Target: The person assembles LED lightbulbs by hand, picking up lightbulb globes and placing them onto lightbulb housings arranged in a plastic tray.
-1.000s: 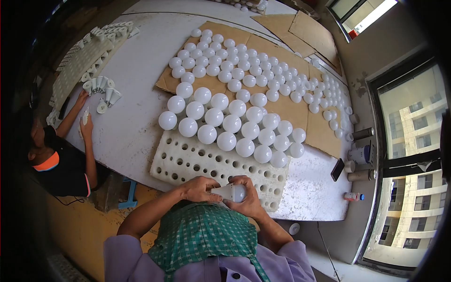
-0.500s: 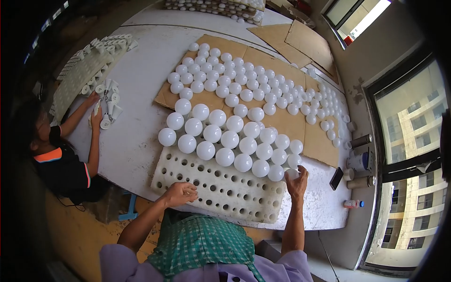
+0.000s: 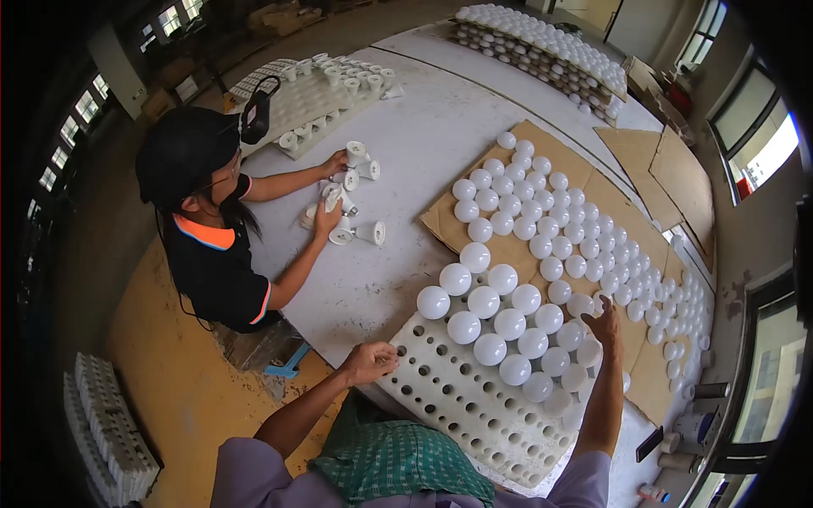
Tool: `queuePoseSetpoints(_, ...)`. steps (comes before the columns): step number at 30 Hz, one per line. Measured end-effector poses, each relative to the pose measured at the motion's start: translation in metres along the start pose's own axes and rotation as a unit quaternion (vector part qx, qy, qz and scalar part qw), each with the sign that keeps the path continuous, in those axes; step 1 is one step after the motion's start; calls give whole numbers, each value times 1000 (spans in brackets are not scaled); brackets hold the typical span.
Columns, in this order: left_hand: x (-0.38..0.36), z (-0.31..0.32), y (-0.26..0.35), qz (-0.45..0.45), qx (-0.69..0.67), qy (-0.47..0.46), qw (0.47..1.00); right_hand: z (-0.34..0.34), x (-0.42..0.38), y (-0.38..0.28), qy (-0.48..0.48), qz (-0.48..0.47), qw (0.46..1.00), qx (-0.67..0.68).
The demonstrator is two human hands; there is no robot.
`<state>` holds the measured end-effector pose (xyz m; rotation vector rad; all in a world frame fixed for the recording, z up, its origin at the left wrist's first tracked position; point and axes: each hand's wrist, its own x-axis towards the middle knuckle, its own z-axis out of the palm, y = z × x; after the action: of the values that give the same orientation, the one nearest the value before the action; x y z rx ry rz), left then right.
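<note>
White tabletop point(image 3: 406, 152) is filling most of the view, and on it brown cardboard sheets point(image 3: 644, 161) are lying under rows of small white globes point(image 3: 542, 207) that are running off toward the windows. Nearer the person, a white perforated foam tray point(image 3: 457, 398) is sitting at the table's edge, its far half carrying larger frosted bulbs point(image 3: 500, 322) standing in the holes, its near half showing open holes. At the far end of the table a stacked tray of more bulbs point(image 3: 542, 42) is resting. Across the table a co-worker in a black cap and black shirt point(image 3: 212, 254) is leaning over a cluster of white bulb bases point(image 3: 351, 207), with both hands among them, beside a flat rack of further bases point(image 3: 296, 93). The person's right hand point(image 3: 605, 322) is reaching over the right end of the bulb rows, fingers loosely spread and touching the bulbs there; whether it is pinching one cannot be told. The person's left hand point(image 3: 370, 362) is resting on the near left corner of the foam tray, fingers curled together with nothing visibly held. A green checked apron point(image 3: 398, 457) is showing at the bottom.
</note>
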<state>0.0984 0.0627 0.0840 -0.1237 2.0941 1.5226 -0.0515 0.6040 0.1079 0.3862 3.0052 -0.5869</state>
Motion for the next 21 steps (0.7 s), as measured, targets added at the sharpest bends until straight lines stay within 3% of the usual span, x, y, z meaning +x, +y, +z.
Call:
queuePoseSetpoints(2, 5, -19, -2, 3, -7, 40, 999, 16, 26, 1, -56, -2, 997, -47)
queuePoseSetpoints(4, 11, -38, -1, 16, 67, 117, 991, 26, 40, -12, -113, 6, 990, -85)
queuePoseSetpoints(7, 31, -51, -9, 55, 93, 212, 971, 30, 42, -31, -131, 4, 980, -151)
queuePoseSetpoints(9, 51, -55, 0, 0, 106, 202, 974, 23, 37, -36, -118, -10, 981, -152)
queuePoseSetpoints(11, 77, -58, -3, 165, 215, 254, 929, 15, 30, -32, -52, -13, 990, -132)
queuePoseSetpoints(13, 108, -70, -7, 172, 271, 262, 910, 1, 19, -33, -43, 15, 994, -99)
queuePoseSetpoints(15, 139, -84, -14, 164, 379, 265, 872, -7, 9, -7, 103, -23, 994, 31)
queuePoseSetpoints(16, 155, -90, -22, 157, 436, 276, 842, -19, -8, -15, 105, -18, 994, 30)
queuePoseSetpoints(17, 169, -96, -31, 150, 491, 286, 809, -37, -35, -38, 120, 27, 969, 212)
queuePoseSetpoints(18, 182, -103, -42, 154, 493, 281, 809, -46, -57, -52, 133, 72, 910, 387)
queuePoseSetpoints(21, 192, -110, -51, 169, 534, 296, 774, -45, -117, -41, 135, 33, 896, 422)
